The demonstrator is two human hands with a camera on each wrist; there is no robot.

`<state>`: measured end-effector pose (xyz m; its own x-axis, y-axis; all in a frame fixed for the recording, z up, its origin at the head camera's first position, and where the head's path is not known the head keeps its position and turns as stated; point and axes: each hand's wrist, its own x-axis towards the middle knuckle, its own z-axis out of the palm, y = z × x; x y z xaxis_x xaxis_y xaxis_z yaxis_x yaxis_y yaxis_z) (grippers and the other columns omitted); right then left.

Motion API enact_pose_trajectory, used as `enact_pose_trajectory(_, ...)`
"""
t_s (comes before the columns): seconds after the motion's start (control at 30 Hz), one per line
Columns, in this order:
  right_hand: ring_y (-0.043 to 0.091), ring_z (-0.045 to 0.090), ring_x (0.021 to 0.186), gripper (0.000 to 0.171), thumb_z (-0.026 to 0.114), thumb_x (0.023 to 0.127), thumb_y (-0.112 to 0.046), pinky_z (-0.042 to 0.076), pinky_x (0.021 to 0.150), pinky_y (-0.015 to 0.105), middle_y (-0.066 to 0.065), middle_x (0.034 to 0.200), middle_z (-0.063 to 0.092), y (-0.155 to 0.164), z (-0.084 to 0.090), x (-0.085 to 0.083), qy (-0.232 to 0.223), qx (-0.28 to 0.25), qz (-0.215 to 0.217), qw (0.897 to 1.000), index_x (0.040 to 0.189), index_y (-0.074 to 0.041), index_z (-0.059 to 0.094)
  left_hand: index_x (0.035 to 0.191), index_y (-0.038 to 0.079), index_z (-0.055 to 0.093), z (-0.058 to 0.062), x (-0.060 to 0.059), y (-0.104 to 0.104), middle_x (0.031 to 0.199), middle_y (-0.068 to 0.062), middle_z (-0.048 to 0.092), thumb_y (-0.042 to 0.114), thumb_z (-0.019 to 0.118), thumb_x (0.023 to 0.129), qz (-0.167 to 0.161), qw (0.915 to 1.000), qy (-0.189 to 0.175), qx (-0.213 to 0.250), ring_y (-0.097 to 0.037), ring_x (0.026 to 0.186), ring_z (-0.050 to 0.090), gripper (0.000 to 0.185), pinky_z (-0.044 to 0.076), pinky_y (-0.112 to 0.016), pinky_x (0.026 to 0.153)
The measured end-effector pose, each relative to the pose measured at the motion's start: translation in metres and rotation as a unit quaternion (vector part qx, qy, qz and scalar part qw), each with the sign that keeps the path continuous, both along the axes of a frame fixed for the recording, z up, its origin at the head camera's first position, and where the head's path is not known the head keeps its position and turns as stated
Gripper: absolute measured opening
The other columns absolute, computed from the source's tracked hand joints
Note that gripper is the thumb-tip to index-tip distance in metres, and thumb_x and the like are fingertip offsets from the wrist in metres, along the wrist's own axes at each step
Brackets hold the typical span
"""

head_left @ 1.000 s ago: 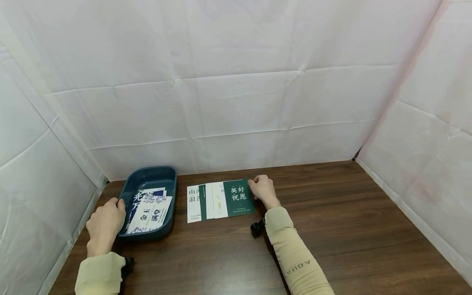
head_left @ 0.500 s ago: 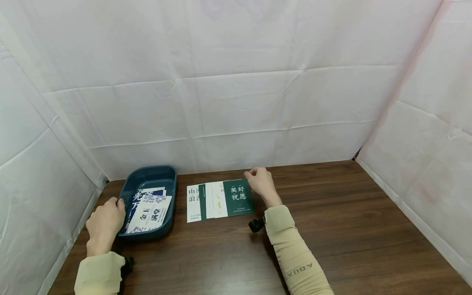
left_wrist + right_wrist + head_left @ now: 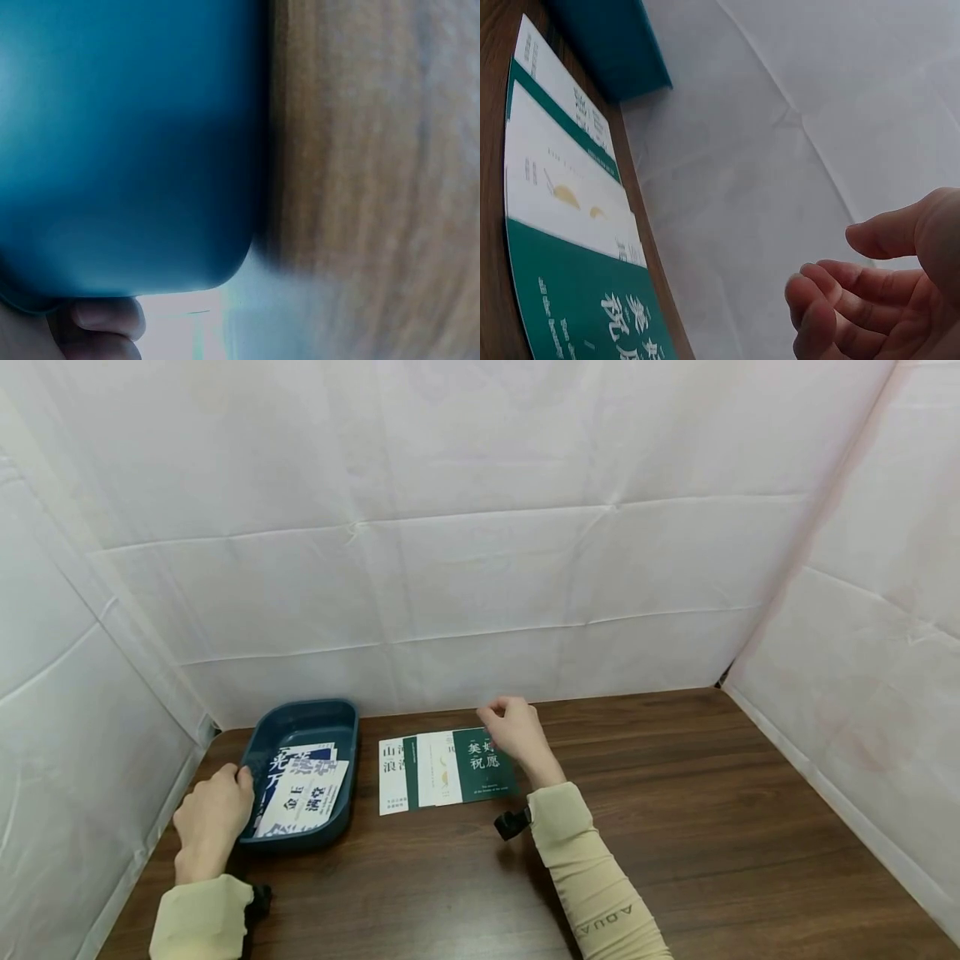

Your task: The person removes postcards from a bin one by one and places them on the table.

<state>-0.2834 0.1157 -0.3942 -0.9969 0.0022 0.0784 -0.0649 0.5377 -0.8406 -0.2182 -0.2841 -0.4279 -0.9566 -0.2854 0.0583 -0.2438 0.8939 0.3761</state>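
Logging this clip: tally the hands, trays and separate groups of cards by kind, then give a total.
Hands: 2 (left hand, right hand)
Trays: 1 (blue tray)
Card groups: 2 (cards in the tray, overlapping cards beside it)
Total: 5

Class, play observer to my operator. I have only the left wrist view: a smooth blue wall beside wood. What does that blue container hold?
Observer: Printed white and dark-blue paper cards lie inside the rounded blue plastic tray.
Operator: What is on the brown wooden table beside it?
Observer: An overlapping row of rectangular green and white paper cards.
Operator: Is the right hand gripping one?
Observer: No; the right wrist view shows its thumb apart from its fingertips, nothing between them.
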Motion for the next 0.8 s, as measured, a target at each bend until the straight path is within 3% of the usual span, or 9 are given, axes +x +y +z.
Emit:
enact_pose_trajectory(0.23, 0.037, 0.069, 0.074, 0.025, 0.057, 0.099, -0.027, 0.056, 0.069, 0.046, 0.011, 0.078, 0.067, -0.018, 0.005, 0.007, -0.011, -0.027, 0.037, 0.999, 0.104, -0.005, 0.069, 0.128, -0.012, 0.048, 0.0, 0.0, 0.0, 0.118, -0.041, 0.053, 0.026, 0.035, 0.104, 0.0, 1.0, -0.003, 0.001, -0.057, 0.09, 0.056, 0.047, 0.043, -0.066, 0.071)
enact_pose_trajectory(0.5, 0.021, 0.069, 0.065, 0.027, 0.056, 0.1, -0.028, 0.054, 0.058, 0.031, 0.01, 0.082, 0.068, -0.052, 0.01, 0.022, 0.008, -0.007, 0.082, 0.997, 0.105, -0.005, 0.069, 0.13, -0.012, 0.046, 0.002, -0.001, 0.0, 0.119, -0.041, 0.052, 0.027, 0.034, 0.104, 0.004, 0.9999, -0.013, 0.001, -0.057, 0.091, 0.055, 0.048, 0.043, -0.066, 0.073)
enact_pose_trajectory(0.8, 0.013, 0.068, 0.064, 0.021, 0.059, 0.098, -0.023, 0.05, 0.056, 0.028, 0.001, 0.076, 0.066, -0.106, 0.009, 0.037, 0.005, -0.014, 0.125, 0.992, 0.106, -0.006, 0.068, 0.131, -0.012, 0.046, 0.001, -0.002, -0.001, 0.12, -0.042, 0.051, 0.027, 0.034, 0.104, 0.004, 0.9999, -0.014, 0.002, -0.058, 0.092, 0.055, 0.049, 0.042, -0.066, 0.073)
